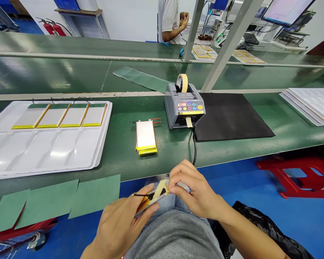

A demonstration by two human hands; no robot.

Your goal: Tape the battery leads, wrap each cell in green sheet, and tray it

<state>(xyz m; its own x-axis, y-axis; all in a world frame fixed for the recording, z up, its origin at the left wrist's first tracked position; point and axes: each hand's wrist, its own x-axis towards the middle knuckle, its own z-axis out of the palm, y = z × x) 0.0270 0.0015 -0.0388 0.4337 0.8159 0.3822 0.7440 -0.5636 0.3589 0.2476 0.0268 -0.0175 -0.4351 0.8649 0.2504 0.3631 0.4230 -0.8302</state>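
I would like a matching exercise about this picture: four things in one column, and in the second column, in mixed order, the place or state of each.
1. Left hand
2. Tape dispenser
3. Black mat
4. White tray

A. Has four flat packs in its far row
B. Lies just right of the dispenser
C. Holds a single thin pack
D. Carries a pale yellow roll on top

Pairs: 1-C, 2-D, 3-B, 4-A

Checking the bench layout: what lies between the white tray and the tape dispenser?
The head view shows a stack of pouch battery cells on the green bench between them.
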